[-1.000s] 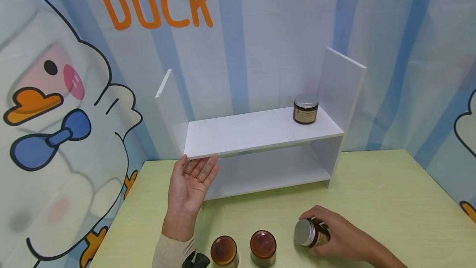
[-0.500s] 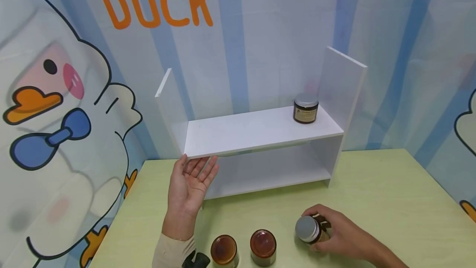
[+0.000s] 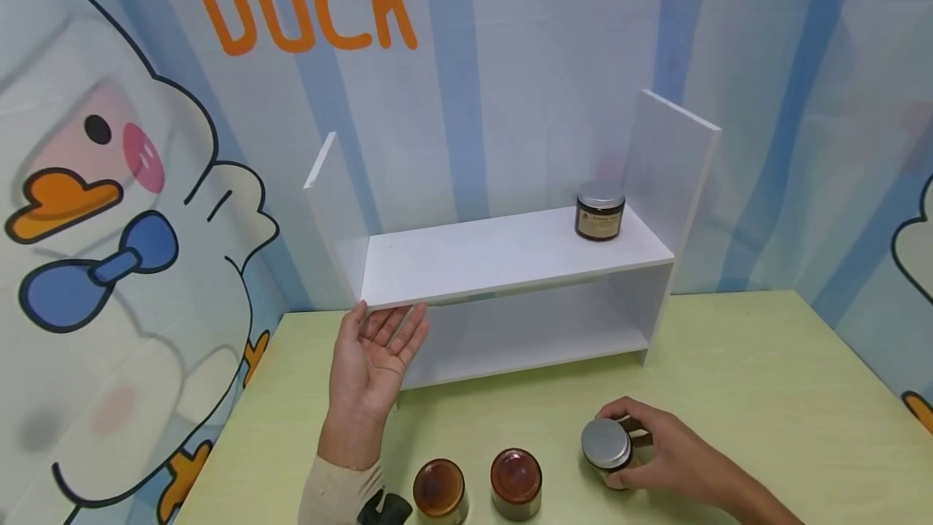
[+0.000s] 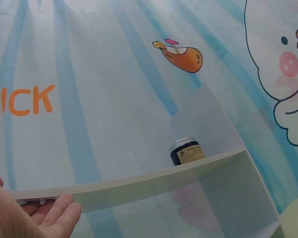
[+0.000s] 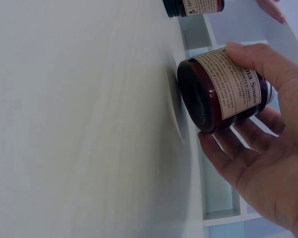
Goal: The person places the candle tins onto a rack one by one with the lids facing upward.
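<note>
My right hand grips a scented candle jar of dark amber glass with a cream label. Its silver lid faces up and slightly tilted, and its base is close over the table in the right wrist view. My left hand, palm up with fingers fairly straight, touches the white shelf at the front left corner of its upper board. In the left wrist view the fingers lie under that board's edge. Another lidded candle jar stands upright at the right end of the upper board.
Two more amber jars stand near the table's front edge, between my hands, glass bases up. The shelf has tall side panels and a lower board. A striped duck-print curtain hangs behind the pale green table.
The candle jar in my right hand has turned from lying tilted to nearly upright, its lid now facing up, and has shifted slightly right. My left hand has stayed in place.
</note>
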The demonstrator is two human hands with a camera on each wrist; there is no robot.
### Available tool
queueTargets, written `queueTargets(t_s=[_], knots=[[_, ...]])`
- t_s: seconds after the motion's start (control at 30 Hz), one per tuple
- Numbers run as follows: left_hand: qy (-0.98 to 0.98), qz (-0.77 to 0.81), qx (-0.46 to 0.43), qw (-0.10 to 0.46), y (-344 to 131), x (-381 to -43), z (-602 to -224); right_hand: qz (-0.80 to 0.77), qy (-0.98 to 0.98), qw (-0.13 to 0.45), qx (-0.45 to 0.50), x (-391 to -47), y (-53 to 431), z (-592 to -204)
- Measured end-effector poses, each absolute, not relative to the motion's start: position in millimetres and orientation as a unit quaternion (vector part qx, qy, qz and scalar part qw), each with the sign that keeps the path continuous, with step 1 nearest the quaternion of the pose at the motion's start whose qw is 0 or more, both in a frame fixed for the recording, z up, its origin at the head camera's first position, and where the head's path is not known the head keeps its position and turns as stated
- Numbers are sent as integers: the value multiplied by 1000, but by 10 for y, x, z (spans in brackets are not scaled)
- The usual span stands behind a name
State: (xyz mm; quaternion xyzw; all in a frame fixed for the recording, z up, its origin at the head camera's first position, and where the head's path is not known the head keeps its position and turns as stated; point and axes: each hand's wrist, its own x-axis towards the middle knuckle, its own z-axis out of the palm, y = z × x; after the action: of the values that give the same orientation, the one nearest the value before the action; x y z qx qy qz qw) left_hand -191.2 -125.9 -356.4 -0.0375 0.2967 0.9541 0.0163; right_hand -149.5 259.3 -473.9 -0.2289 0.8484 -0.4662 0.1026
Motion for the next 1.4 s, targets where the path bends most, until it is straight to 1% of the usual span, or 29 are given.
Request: queueTargets(t_s=[0.2, 0.57, 1.0, 1.4], knots=[[294, 955, -38, 17, -1256, -1911, -3562, -480, 842, 112, -219, -1482, 2606, -4751], [294, 955, -38, 18, -1255, -1917, -3561, -485, 839, 97, -226, -1454, 2616, -4772], [300, 953, -36, 18, -1256, -1911, -3562, -507, 829, 118, -207, -1421, 2626, -4814], [308, 950, -37, 14, -1244, -1899, -3556, -500, 832, 116, -209, -1443, 2635, -4823]])
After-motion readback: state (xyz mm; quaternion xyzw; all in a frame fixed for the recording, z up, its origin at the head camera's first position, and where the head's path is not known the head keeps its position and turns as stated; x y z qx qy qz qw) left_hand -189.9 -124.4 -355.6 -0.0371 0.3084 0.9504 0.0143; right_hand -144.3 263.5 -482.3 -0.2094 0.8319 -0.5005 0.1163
